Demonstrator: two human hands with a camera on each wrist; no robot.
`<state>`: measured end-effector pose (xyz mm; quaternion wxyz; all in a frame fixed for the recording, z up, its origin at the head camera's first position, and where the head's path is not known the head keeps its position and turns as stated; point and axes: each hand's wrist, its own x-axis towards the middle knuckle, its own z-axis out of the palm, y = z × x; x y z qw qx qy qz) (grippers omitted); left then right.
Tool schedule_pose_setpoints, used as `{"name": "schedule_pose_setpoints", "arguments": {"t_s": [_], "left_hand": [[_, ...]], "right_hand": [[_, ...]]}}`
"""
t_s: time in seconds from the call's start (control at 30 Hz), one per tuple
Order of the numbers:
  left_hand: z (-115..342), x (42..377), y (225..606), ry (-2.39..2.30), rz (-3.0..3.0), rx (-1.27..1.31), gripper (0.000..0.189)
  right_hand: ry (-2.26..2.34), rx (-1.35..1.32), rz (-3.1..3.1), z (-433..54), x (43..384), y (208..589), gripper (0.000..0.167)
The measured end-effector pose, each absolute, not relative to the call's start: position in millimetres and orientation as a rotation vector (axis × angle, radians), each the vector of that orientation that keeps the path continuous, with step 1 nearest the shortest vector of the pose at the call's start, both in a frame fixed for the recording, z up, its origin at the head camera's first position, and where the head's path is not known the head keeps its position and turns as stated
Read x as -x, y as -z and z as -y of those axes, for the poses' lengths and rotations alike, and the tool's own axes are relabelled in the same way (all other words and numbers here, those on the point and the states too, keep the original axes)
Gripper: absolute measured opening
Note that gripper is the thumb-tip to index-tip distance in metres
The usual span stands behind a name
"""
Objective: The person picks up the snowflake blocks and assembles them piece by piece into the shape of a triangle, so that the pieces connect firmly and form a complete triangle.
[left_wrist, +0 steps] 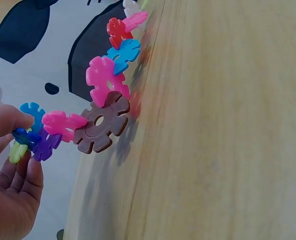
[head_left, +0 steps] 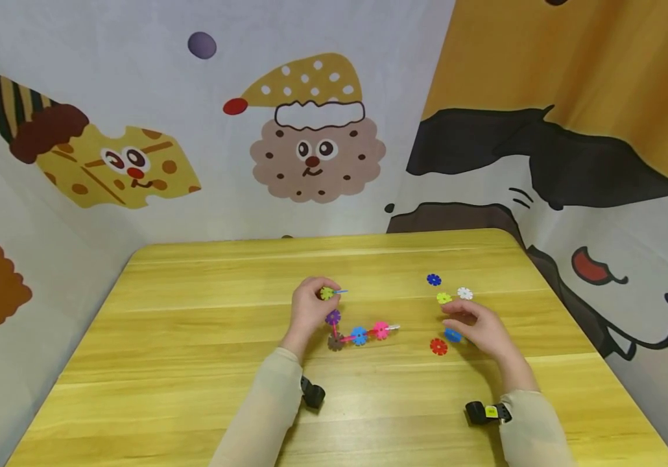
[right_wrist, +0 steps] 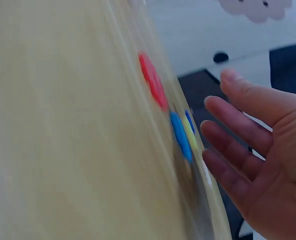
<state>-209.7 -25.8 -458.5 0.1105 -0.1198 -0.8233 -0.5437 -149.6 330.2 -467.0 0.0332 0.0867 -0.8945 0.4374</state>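
Observation:
My left hand (head_left: 309, 307) pinches one end of a chain of interlocking plastic snowflake discs, at a yellow-green disc (head_left: 326, 293) and a light blue disc (left_wrist: 34, 116). From there the chain runs through a purple disc (head_left: 333, 316) to a brown disc (head_left: 336, 342), then bends right past a blue disc (head_left: 359, 335) and a pink disc (head_left: 381, 330) to a whitish end. My right hand (head_left: 480, 325), fingers relaxed and apart from the thumb, holds nothing. It hovers over loose discs, nearest a blue snowflake disc (head_left: 453, 335) and a yellow snowflake disc (head_left: 443, 298).
Around the right hand lie a red disc (head_left: 438, 346), a white disc (head_left: 465, 293) and a dark blue disc (head_left: 434, 279). The wooden table (head_left: 194, 389) backs onto a cartoon-printed curtain (head_left: 205, 162). Black camera straps sit on both wrists.

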Motion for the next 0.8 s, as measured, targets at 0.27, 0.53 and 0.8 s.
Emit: {"name": "schedule_pose_setpoints", "arguments": {"t_s": [0.27,0.53,0.8], "left_hand": [[25.3,209.9,461.2,1.585,2.409,0.349,0.01],[25.3,210.3,464.9,1.595,2.41,0.317,0.01],[25.2,210.7,466.1,1.615,2.391,0.29,0.011]], "right_hand": [[-1.211,-0.334,2.855,-356.9,139.4,475.9,0.035],[-1.183,-0.426,2.858,-360.2,140.8,481.7,0.032],[-1.089,-0.412,2.903,-358.1,146.3,484.6,0.023]]}}
